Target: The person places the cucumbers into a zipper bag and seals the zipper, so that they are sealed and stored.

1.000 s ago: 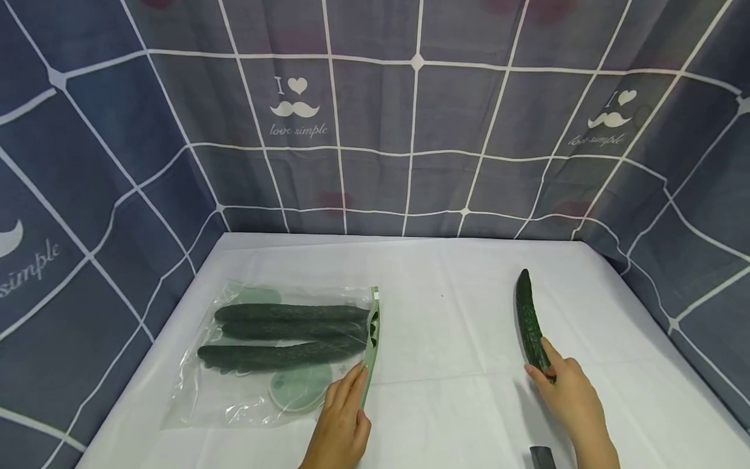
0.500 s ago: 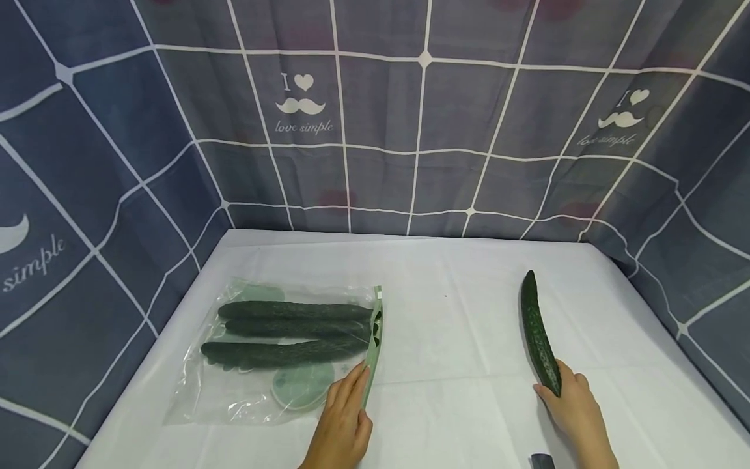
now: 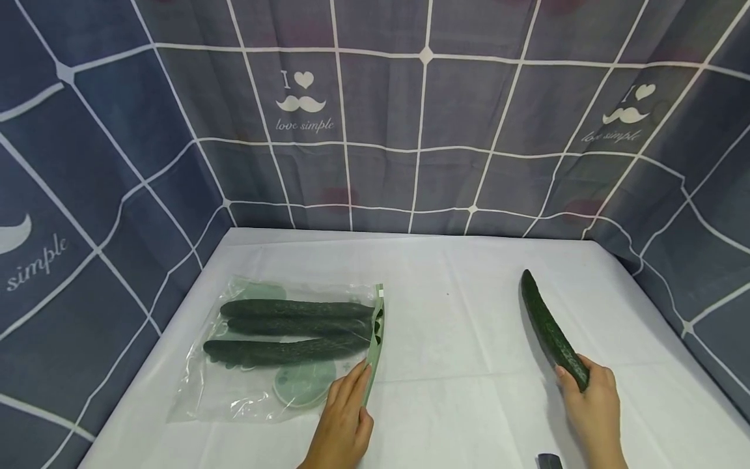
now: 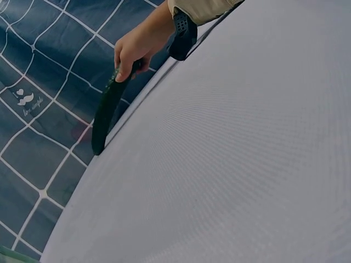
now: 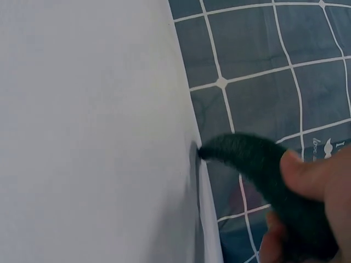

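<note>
On the right, my right hand (image 3: pixel 593 405) grips a dark green cucumber (image 3: pixel 549 326) by its near end. The cucumber slants up and left over the white table, its far tip close to the cloth. In the right wrist view, thumb and fingers wrap around the curved cucumber (image 5: pixel 247 159). My left hand (image 3: pixel 342 417) rests with fairly straight fingers on the lower part of the green zip edge (image 3: pixel 375 352) of a clear bag (image 3: pixel 199 391). Inside the bag, three cucumbers (image 3: pixel 281 352) lie side by side, their ends at the bag's mouth on the right.
White cloth (image 3: pixel 445 365) covers the table. A grey grid-patterned curtain (image 3: pixel 375 117) rises along the back and both sides. A small dark object (image 3: pixel 549 461) shows at the bottom edge, left of the right forearm.
My right hand, holding the cucumber, has shifted right, and the cucumber now slants more. The left hand stays on the bag's edge. The view has shifted slightly.
</note>
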### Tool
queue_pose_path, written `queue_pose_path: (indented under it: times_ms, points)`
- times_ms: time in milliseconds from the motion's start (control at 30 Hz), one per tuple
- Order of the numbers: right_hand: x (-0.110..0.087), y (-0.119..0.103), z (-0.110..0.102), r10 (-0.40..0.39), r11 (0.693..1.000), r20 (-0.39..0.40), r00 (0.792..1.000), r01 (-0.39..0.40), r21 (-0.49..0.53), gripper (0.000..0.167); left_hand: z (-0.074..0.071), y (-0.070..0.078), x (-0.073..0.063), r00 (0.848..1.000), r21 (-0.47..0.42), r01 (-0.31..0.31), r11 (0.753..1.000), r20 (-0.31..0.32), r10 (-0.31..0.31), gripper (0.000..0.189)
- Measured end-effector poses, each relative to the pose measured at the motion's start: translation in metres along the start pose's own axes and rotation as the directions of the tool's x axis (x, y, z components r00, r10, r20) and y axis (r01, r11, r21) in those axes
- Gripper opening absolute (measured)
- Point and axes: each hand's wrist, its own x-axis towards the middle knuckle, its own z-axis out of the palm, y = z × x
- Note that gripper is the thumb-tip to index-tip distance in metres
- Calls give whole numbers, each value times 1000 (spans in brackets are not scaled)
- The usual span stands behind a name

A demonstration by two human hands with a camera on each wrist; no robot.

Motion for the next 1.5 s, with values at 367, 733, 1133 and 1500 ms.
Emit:
queue_pose_path:
  times_ms: [367,733,1133,1500]
  points:
    - [-5,-9,-3,-189,968,148,971,158,195,39,0,-1,0,1000,2,-14,1000,-25,14,62]
    - [-14,-13,-13,-336,861,319,886,151,486,30,1,-2,0,999,12,-28,1000,-34,28,63]
    - [-14,-14,-13,-521,712,391,759,134,689,32,1,-1,0,1000,-5,-8,1000,-22,8,61]
    - [-13,-15,-5,-614,632,372,696,151,760,37,0,-2,0,999,-6,-19,1000,-26,19,62]
